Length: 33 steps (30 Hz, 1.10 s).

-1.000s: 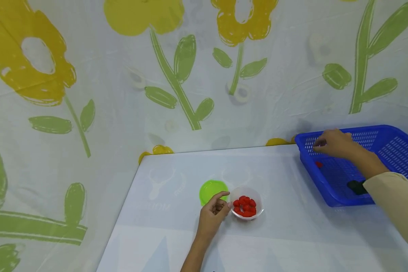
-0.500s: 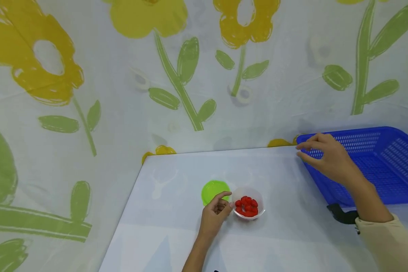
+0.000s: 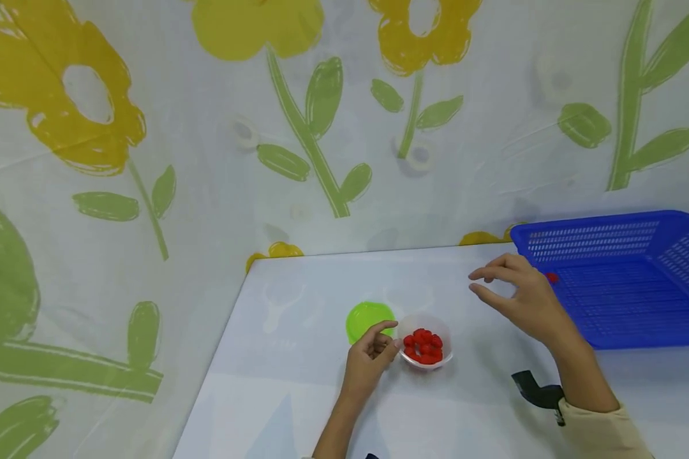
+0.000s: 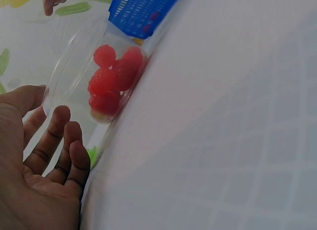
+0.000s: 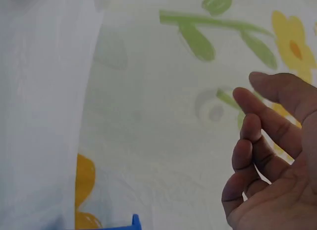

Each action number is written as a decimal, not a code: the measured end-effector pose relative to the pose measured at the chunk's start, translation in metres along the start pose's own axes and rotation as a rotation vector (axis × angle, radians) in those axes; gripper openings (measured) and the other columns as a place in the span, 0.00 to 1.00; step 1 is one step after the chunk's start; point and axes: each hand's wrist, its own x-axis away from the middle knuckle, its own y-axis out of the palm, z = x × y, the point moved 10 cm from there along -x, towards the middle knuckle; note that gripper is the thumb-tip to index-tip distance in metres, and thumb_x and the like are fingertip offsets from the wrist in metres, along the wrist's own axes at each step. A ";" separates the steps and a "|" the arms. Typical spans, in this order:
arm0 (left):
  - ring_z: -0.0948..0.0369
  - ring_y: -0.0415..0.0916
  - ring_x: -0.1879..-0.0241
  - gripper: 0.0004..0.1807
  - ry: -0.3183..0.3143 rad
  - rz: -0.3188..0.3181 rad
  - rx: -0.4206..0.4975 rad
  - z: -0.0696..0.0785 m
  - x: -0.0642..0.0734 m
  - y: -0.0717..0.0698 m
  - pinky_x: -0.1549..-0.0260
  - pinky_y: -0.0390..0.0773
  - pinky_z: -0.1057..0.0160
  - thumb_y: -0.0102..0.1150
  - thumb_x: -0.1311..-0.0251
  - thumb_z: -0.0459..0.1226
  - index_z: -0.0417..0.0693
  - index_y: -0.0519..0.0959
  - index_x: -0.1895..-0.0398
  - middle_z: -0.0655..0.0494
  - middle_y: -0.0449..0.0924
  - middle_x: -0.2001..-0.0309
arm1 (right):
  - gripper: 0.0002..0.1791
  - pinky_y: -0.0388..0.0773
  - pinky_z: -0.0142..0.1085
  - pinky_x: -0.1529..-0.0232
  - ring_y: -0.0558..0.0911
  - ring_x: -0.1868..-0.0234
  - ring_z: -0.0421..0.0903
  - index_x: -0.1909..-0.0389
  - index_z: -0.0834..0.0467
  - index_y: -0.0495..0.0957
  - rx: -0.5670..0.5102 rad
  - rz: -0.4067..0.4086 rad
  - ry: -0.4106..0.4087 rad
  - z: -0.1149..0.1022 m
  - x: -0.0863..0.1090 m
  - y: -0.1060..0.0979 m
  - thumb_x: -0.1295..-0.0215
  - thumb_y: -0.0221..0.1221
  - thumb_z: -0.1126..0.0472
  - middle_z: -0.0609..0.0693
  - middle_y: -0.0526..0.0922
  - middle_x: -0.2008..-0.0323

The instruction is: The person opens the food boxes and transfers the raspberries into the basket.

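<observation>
The raspberry-like red pieces (image 3: 425, 349) lie bunched in the bottom of a clear bowl (image 3: 427, 320), which stands on the tabletop (image 3: 264, 395) near its middle. The left hand (image 3: 366, 364) holds the bowl at its left side, thumb and forefinger bent to the rim; the remaining fingers are curled below them. The right hand (image 3: 519, 294) is raised between the bowl and a blue basket (image 3: 608, 344), thumb and forefinger apart with a slim gap between the tips, the other fingers loosely bent. In the head view it overlaps the basket's left wall; how high it is above the tabletop I cannot tell

Just left of the bowl lies a bright green disc (image 3: 364, 322), partly covered by the left hand. The basket, slatted along its sides, stands well to the right and holds one small red piece (image 3: 552, 278) near its left wall. A black strap (image 3: 538, 394) juts out by the right wrist, next to a cream sleeve (image 3: 603, 430). Behind everything hangs a pale sheet (image 3: 207, 127) printed with yellow flowers and green leaves
</observation>
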 end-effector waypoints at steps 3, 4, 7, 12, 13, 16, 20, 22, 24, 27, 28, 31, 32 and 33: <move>0.61 0.73 0.70 0.19 0.000 -0.007 -0.010 0.001 0.001 -0.001 0.70 0.74 0.71 0.66 0.35 0.43 0.57 0.80 0.42 0.55 0.79 0.67 | 0.13 0.68 0.28 0.65 0.69 0.56 0.41 0.62 0.55 0.88 -0.016 -0.011 -0.004 -0.005 0.002 0.010 0.47 0.73 0.70 0.44 0.77 0.65; 0.61 0.73 0.69 0.18 0.001 -0.008 -0.011 0.001 0.001 0.000 0.69 0.74 0.71 0.66 0.35 0.43 0.57 0.80 0.42 0.55 0.78 0.67 | 0.12 0.68 0.28 0.65 0.70 0.56 0.41 0.61 0.55 0.88 -0.015 -0.024 -0.010 -0.007 0.002 0.014 0.47 0.73 0.70 0.45 0.77 0.64; 0.61 0.73 0.70 0.18 0.002 -0.003 -0.018 0.001 0.001 0.001 0.70 0.75 0.71 0.65 0.34 0.42 0.58 0.80 0.42 0.56 0.78 0.67 | 0.12 0.71 0.29 0.64 0.70 0.55 0.43 0.61 0.55 0.88 -0.019 -0.080 -0.007 -0.010 0.004 0.025 0.47 0.74 0.68 0.46 0.78 0.64; 0.60 0.73 0.69 0.18 0.003 -0.002 -0.013 0.001 -0.001 0.002 0.69 0.74 0.71 0.65 0.34 0.40 0.55 0.80 0.42 0.55 0.79 0.67 | 0.11 0.72 0.41 0.59 0.72 0.55 0.45 0.62 0.52 0.88 0.005 -0.215 0.012 -0.017 0.007 0.048 0.47 0.74 0.65 0.43 0.77 0.65; 0.60 0.73 0.69 0.18 0.004 -0.002 -0.014 0.001 -0.002 0.002 0.70 0.74 0.71 0.65 0.34 0.40 0.55 0.80 0.42 0.55 0.79 0.67 | 0.11 0.71 0.43 0.58 0.73 0.55 0.46 0.63 0.51 0.88 0.019 -0.249 -0.001 -0.020 0.008 0.054 0.47 0.75 0.64 0.43 0.77 0.65; 0.61 0.73 0.70 0.18 0.015 -0.003 -0.021 0.002 -0.002 0.000 0.71 0.74 0.71 0.66 0.35 0.42 0.56 0.81 0.42 0.56 0.79 0.67 | 0.10 0.65 0.47 0.57 0.73 0.56 0.47 0.64 0.52 0.88 0.052 -0.366 -0.033 -0.028 0.014 0.075 0.49 0.76 0.63 0.43 0.77 0.66; 0.62 0.72 0.71 0.19 0.019 -0.002 -0.033 0.002 -0.003 -0.003 0.72 0.73 0.71 0.66 0.35 0.43 0.55 0.81 0.42 0.56 0.79 0.68 | 0.10 0.62 0.45 0.58 0.73 0.58 0.44 0.65 0.53 0.89 0.073 -0.499 -0.061 -0.034 0.021 0.099 0.49 0.76 0.59 0.44 0.77 0.67; 0.62 0.72 0.71 0.19 0.022 -0.003 -0.039 0.003 -0.003 -0.003 0.71 0.73 0.71 0.66 0.35 0.43 0.55 0.80 0.42 0.57 0.79 0.68 | 0.09 0.61 0.44 0.60 0.72 0.60 0.43 0.67 0.52 0.89 0.072 -0.535 -0.064 -0.036 0.023 0.106 0.49 0.76 0.58 0.43 0.77 0.68; 0.61 0.72 0.71 0.19 0.024 -0.005 -0.039 0.004 -0.004 -0.003 0.71 0.73 0.71 0.66 0.35 0.43 0.56 0.80 0.42 0.57 0.79 0.68 | 0.07 0.60 0.43 0.61 0.72 0.61 0.42 0.69 0.50 0.89 0.077 -0.553 -0.068 -0.037 0.024 0.110 0.49 0.76 0.58 0.41 0.76 0.70; 0.61 0.73 0.70 0.18 0.028 -0.011 -0.030 0.004 -0.006 -0.002 0.71 0.73 0.71 0.65 0.34 0.41 0.58 0.81 0.42 0.56 0.79 0.67 | 0.06 0.59 0.42 0.62 0.71 0.63 0.41 0.72 0.48 0.88 0.090 -0.575 -0.060 -0.036 0.026 0.115 0.49 0.76 0.57 0.40 0.75 0.71; 0.61 0.73 0.70 0.18 0.027 -0.013 -0.026 0.003 -0.006 -0.001 0.71 0.73 0.71 0.65 0.34 0.41 0.58 0.81 0.42 0.56 0.79 0.67 | 0.06 0.59 0.43 0.62 0.71 0.63 0.41 0.73 0.47 0.87 0.094 -0.586 -0.053 -0.035 0.027 0.118 0.49 0.76 0.57 0.40 0.75 0.72; 0.61 0.73 0.70 0.18 0.017 -0.015 -0.013 0.002 -0.004 0.000 0.70 0.74 0.71 0.65 0.34 0.41 0.58 0.81 0.42 0.56 0.79 0.66 | 0.06 0.59 0.43 0.62 0.70 0.64 0.41 0.76 0.46 0.87 0.099 -0.635 -0.017 -0.032 0.032 0.127 0.48 0.76 0.55 0.38 0.74 0.73; 0.61 0.73 0.70 0.17 0.010 -0.014 -0.010 0.001 -0.003 0.001 0.70 0.74 0.70 0.65 0.34 0.41 0.58 0.81 0.42 0.56 0.79 0.66 | 0.05 0.59 0.43 0.61 0.70 0.64 0.40 0.76 0.47 0.87 0.099 -0.654 -0.004 -0.031 0.035 0.130 0.48 0.75 0.55 0.38 0.74 0.73; 0.61 0.73 0.70 0.17 0.004 -0.014 -0.009 0.000 -0.002 0.001 0.70 0.74 0.71 0.65 0.34 0.42 0.58 0.81 0.42 0.56 0.79 0.67 | 0.05 0.59 0.43 0.61 0.70 0.65 0.40 0.77 0.47 0.88 0.094 -0.672 0.005 -0.030 0.037 0.132 0.47 0.75 0.55 0.37 0.74 0.73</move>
